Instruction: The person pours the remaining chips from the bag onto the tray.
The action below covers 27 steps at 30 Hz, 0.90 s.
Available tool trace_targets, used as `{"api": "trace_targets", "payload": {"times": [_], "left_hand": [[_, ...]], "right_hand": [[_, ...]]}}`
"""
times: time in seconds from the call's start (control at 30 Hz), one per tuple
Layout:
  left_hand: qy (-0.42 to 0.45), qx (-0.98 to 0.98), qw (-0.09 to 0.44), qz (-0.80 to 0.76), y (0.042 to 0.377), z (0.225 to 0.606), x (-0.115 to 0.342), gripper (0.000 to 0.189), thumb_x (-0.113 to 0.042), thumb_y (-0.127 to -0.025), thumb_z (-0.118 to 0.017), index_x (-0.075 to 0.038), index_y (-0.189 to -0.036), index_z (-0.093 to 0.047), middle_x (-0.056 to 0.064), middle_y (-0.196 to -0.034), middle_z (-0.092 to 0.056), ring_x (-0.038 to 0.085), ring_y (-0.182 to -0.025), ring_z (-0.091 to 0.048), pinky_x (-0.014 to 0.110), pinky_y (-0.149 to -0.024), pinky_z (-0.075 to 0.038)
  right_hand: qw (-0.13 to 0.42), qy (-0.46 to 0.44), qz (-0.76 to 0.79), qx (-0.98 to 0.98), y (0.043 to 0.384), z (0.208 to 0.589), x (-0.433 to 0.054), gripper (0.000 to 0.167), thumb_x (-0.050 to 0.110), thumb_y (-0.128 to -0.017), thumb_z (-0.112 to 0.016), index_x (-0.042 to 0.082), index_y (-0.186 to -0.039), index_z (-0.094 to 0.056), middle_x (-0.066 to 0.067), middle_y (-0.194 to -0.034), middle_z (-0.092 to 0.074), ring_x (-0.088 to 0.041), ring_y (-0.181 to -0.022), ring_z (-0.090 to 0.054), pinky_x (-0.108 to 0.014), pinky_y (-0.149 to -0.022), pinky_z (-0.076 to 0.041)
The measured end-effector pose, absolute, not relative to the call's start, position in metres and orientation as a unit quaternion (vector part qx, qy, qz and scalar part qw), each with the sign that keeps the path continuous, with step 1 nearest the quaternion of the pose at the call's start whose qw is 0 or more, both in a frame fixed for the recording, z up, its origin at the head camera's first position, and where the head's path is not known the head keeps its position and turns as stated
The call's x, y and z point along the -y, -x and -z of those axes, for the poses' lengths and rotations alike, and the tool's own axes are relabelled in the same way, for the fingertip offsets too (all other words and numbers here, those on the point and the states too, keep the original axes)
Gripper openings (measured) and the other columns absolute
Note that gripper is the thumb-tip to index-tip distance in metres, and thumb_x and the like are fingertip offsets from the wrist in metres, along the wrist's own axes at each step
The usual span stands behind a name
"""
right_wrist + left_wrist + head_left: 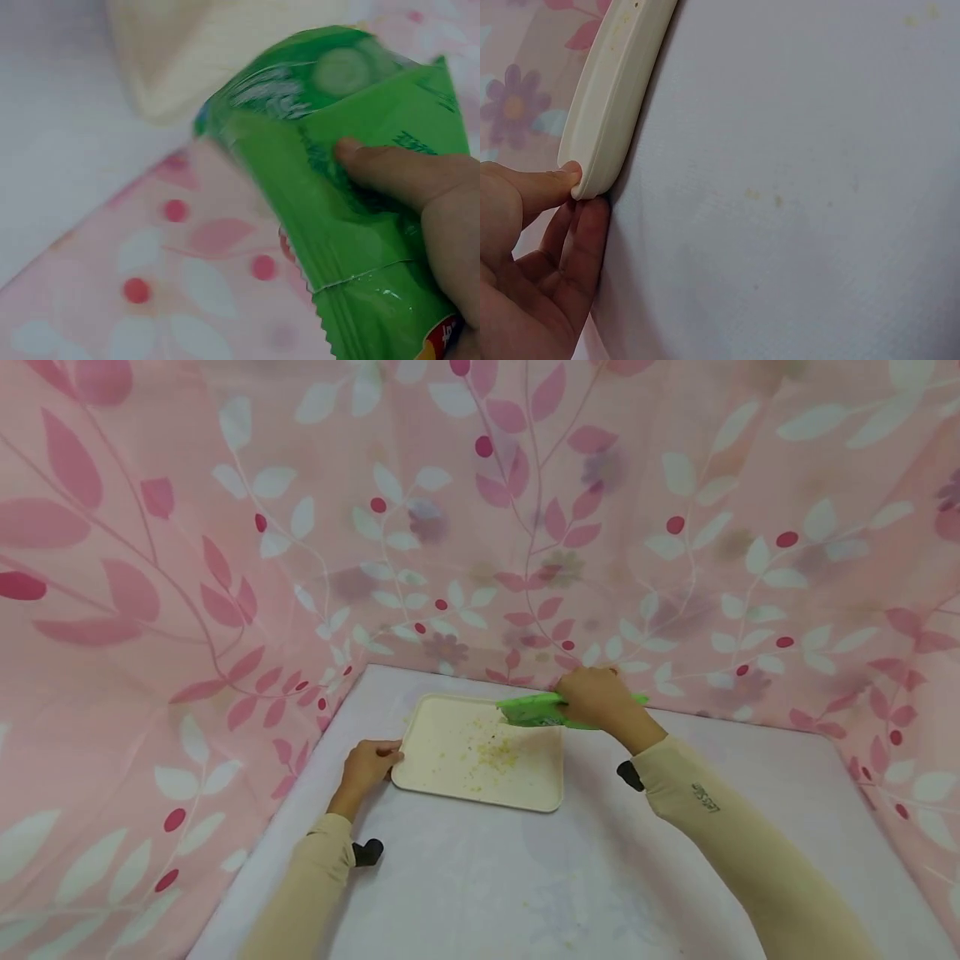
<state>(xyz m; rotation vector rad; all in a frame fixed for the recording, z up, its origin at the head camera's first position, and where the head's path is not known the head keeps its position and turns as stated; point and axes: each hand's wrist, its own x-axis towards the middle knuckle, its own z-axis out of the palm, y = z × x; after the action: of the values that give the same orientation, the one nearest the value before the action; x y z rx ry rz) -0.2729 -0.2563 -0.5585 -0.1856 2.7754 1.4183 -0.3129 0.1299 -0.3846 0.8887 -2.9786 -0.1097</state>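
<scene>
A cream rectangular tray (435,768) lies on the white tabletop, with small yellow crumbs (498,753) scattered over its middle. My left hand (367,766) pinches the tray's left edge, thumb on top of the rim and fingers beneath, as the left wrist view shows. Over the tray's far right corner, my right hand (596,697) grips a green snack bag (352,217). The bag (536,710) is tilted, its left end above the tray. In the right wrist view the thumb presses on the crinkled wrapper; the other fingers are mostly hidden behind it.
White cloth (480,877) covers the table, and a few tiny crumbs (765,198) lie on it. Pink curtains (525,527) with leaf patterns hang around the back and both sides, close to the table's edges.
</scene>
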Motion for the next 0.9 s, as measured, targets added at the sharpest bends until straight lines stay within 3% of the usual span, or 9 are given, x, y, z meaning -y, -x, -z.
{"api": "trace_targets", "payload": {"times": [0.13, 0.37, 0.6, 0.8, 0.9], "left_hand": [[0.062, -0.889, 0.015, -0.454, 0.273, 0.560, 0.257, 0.033, -0.016, -0.089, -0.072, -0.007, -0.121, -0.070, 0.012, -0.097, -0.073, 0.011, -0.059, -0.063, 0.026, -0.055, -0.051], [0.070, -0.878, 0.023, -0.473, 0.269, 0.561, 0.258, 0.034, -0.016, -0.089, -0.072, -0.007, -0.122, -0.070, 0.013, -0.102, -0.072, 0.012, -0.064, -0.065, 0.026, -0.058, -0.053], [0.069, -0.875, 0.019, -0.479, 0.270, 0.558, 0.260, 0.034, -0.014, -0.090, -0.071, -0.006, -0.122, -0.069, 0.015, -0.103, -0.072, 0.012, -0.067, -0.066, 0.027, -0.059, -0.054], [0.067, -0.877, 0.024, -0.474, 0.274, 0.558, 0.257, 0.034, -0.015, -0.090, -0.071, -0.007, -0.123, -0.069, 0.015, -0.105, -0.071, 0.011, -0.067, -0.065, 0.026, -0.059, -0.054], [0.069, -0.879, 0.023, -0.471, 0.273, 0.555, 0.256, 0.034, -0.015, -0.090, -0.071, -0.006, -0.122, -0.069, 0.015, -0.105, -0.071, 0.011, -0.066, -0.065, 0.026, -0.059, -0.054]], "right_hand": [[-0.017, -0.294, 0.045, 0.955, 0.318, 0.393, -0.130, 0.018, 0.020, -0.087, -0.068, 0.016, -0.071, -0.060, 0.003, -0.066, -0.052, -0.017, -0.062, -0.051, -0.033, -0.056, -0.042], [0.023, -0.293, -0.041, 0.955, 0.305, 0.371, -0.118, 0.036, 0.029, -0.087, -0.071, 0.018, -0.058, -0.054, 0.005, -0.053, -0.036, -0.014, -0.049, -0.037, -0.031, -0.044, -0.029], [-0.018, -0.281, -0.011, 0.959, 0.304, 0.389, -0.116, 0.032, 0.028, -0.087, -0.067, 0.019, -0.060, -0.054, 0.006, -0.057, -0.041, -0.015, -0.058, -0.042, -0.031, -0.050, -0.035], [0.007, -0.282, -0.096, 0.955, 0.308, 0.384, -0.125, 0.044, 0.028, -0.086, -0.072, 0.016, -0.054, -0.043, 0.007, -0.052, -0.031, -0.011, -0.049, -0.033, -0.029, -0.047, -0.029], [-0.008, -0.279, -0.108, 0.954, 0.312, 0.388, -0.129, 0.043, 0.025, -0.086, -0.072, 0.016, -0.054, -0.045, 0.007, -0.052, -0.031, -0.011, -0.049, -0.032, -0.028, -0.047, -0.029]]}}
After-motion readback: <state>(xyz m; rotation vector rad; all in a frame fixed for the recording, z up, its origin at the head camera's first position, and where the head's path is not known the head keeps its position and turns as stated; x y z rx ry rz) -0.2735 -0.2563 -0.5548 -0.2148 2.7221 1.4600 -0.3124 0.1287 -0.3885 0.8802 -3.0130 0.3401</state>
